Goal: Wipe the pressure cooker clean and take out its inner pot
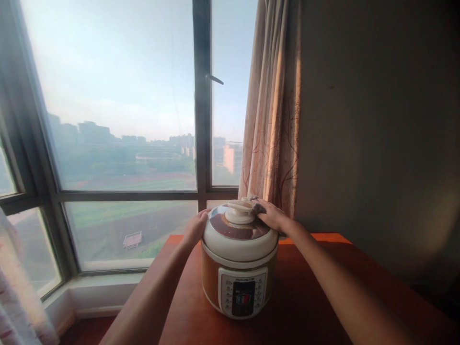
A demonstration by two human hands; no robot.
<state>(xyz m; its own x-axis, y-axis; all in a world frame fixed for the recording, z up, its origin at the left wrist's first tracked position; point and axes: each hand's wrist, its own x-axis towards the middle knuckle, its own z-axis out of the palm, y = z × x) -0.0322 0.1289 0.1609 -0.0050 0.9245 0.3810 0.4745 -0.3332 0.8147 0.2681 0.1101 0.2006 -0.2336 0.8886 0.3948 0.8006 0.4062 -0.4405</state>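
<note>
An electric pressure cooker (239, 256) stands upright on a reddish-brown wooden table (309, 306). It has a cream and brown body, a shiny lid with a cream handle (240, 206) on top, and a control panel (243, 293) facing me. Against the upper left side of the cooker rests my left hand (196, 226), gripping its rim; the fingertips are partly hidden behind it. My right hand (275, 216) is closed on a grey cloth (258, 207), which it presses to the back right of the lid beside the handle.
Large windows (118, 96) with a dark frame stand behind and left of the table, with a window handle (215, 79) on the frame. A patterned curtain (269, 143) hangs behind the cooker. A dark wall (370, 120) is on the right, and a pale curtain (17, 292) at lower left.
</note>
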